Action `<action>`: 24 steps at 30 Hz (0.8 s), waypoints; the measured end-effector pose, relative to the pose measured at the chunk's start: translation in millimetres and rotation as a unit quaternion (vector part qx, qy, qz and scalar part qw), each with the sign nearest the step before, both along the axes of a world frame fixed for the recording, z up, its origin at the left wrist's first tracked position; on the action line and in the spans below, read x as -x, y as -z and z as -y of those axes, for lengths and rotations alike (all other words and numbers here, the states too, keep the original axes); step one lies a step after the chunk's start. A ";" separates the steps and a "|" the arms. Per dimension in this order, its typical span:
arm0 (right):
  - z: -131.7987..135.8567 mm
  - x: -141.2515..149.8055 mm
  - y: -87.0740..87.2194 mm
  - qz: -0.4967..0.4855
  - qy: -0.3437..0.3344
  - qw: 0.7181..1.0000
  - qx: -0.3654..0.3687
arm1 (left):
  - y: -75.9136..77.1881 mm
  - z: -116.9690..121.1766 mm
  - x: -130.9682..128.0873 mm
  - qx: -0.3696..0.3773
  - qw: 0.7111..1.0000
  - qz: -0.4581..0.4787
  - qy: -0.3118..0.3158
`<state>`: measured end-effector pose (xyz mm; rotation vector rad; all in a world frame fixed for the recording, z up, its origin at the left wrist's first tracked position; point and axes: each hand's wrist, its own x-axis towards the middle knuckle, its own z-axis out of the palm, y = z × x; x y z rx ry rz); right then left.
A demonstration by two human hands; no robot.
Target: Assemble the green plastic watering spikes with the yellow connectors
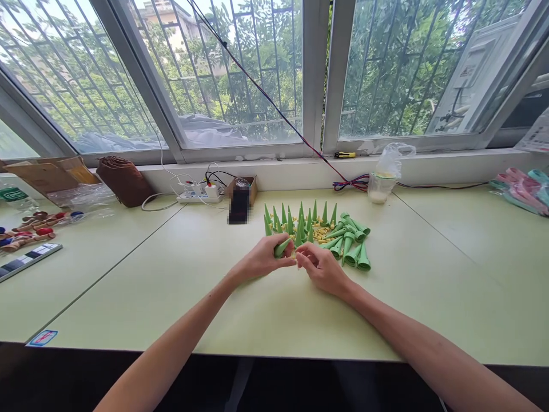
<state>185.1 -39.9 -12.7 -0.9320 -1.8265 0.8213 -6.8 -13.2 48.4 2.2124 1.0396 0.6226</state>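
Note:
My left hand [268, 256] is closed around a green cone [282, 248], its tip pointing up and to the right. Close beside it, the fingertips of my right hand [319, 264] are pinched together near the base of that cone. A bit of pale yellow shows between the two hands, too small to make out. Just beyond my hands, several green cones [309, 220] stand upright, tips up. Small yellow pieces [323, 233] lie scattered among them. To the right, more green cones [352, 252] lie on their sides in a loose pile, some with hollow ends facing me.
The pale green table [171, 286] runs along a window ledge. At its back are a power strip [199, 196], a small cardboard box [253, 189], a plastic cup [381, 186] and bundled wires [351, 183]. Wooden toys [34, 229] lie left; pink and teal items [525, 189] lie right.

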 end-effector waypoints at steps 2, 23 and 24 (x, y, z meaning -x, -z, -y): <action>-0.5 -0.5 0.6 0.004 -0.006 1.000 -0.001 | 6.3 -1.6 -9.7 0.003 1.000 0.019 0.012; 0.4 -4.4 2.0 0.024 0.065 0.998 -0.007 | 18.2 -1.4 -0.6 0.157 0.951 0.265 0.011; 0.4 -4.5 1.9 0.025 0.064 0.998 -0.008 | 16.3 -0.7 0.1 0.130 0.964 0.230 -0.006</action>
